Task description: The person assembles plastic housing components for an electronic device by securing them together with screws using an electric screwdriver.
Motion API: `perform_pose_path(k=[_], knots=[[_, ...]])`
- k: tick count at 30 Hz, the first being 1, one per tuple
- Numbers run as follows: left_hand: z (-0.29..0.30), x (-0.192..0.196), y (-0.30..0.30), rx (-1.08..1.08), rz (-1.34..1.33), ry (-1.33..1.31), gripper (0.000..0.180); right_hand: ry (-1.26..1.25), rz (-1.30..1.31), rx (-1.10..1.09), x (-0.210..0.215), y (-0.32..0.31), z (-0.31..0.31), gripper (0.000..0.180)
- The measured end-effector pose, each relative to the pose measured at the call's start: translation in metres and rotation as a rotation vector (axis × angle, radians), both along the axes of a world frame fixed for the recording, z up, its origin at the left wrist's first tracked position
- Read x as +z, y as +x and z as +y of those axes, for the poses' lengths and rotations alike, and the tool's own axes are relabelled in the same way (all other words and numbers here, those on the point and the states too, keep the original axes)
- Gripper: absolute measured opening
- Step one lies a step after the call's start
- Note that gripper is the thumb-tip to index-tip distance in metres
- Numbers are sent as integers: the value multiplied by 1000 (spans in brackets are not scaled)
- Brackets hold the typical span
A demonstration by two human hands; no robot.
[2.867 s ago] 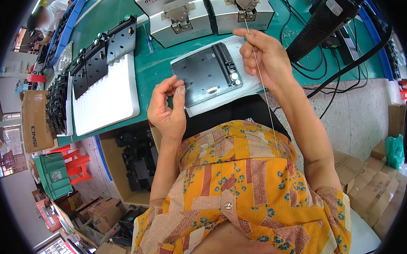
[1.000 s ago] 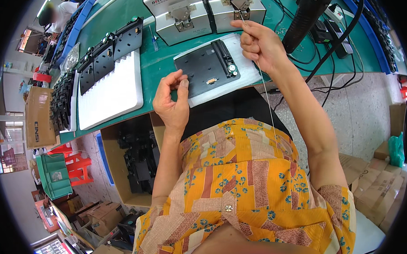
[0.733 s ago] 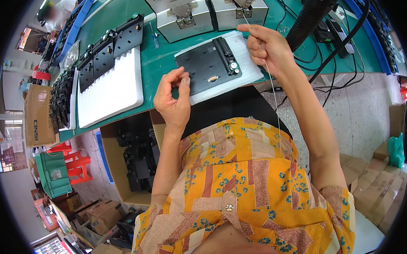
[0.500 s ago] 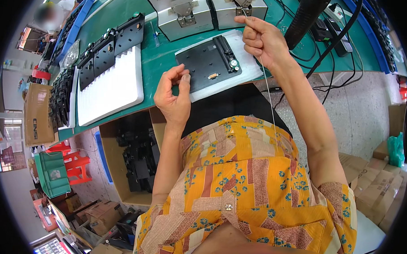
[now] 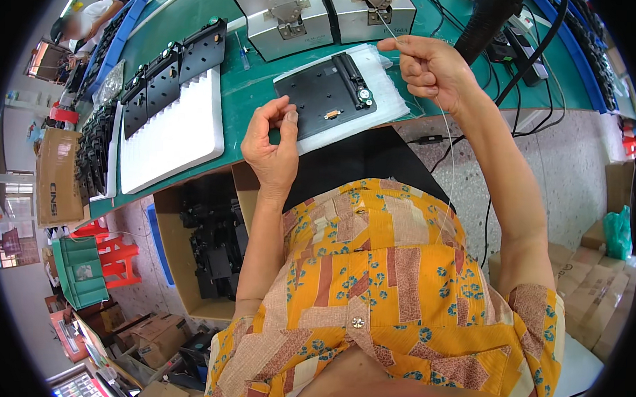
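The right hand point(image 5: 431, 68) kept its fingers pinched on a thin wire point(image 5: 447, 140) raised above the black plate point(image 5: 326, 95) on the green surface point(image 5: 248, 91), apparently to keep it taut, while the left hand point(image 5: 272, 151) hovered beside the plate, fingertips together.

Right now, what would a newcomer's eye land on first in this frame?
Probably the right hand, raised over the green bench with its grip pinching a thin pale wire that trails down toward the lap. Next, the black plate on a white pad at the bench edge, with the left hand held just in front of it, fingertips pinched together. To the left lies a white ribbed tray.
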State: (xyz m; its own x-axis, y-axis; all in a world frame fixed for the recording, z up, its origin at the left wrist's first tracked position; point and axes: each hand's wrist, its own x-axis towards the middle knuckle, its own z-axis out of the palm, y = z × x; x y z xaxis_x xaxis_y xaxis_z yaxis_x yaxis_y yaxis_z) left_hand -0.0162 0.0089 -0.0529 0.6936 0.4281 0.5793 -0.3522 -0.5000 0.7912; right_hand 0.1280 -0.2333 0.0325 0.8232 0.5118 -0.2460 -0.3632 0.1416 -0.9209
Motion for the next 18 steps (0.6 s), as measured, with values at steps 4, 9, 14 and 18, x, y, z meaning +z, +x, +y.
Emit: perform_pose_path(k=[4, 9, 14, 18], knots=[[2, -2, 0, 5, -13, -8, 20, 16, 82, 27, -13, -6, -4, 35], [3, -1, -2, -6, 9, -1, 21, -18, 131, 3, -21, -19, -12, 35], [2, 0, -1, 4, -10, -6, 20, 120, 132, -33, -24, -13, 1, 32], [-5, 6, -1, 41, -28, 20, 21, 307, 245, -1, -26, 16, 20, 31]])
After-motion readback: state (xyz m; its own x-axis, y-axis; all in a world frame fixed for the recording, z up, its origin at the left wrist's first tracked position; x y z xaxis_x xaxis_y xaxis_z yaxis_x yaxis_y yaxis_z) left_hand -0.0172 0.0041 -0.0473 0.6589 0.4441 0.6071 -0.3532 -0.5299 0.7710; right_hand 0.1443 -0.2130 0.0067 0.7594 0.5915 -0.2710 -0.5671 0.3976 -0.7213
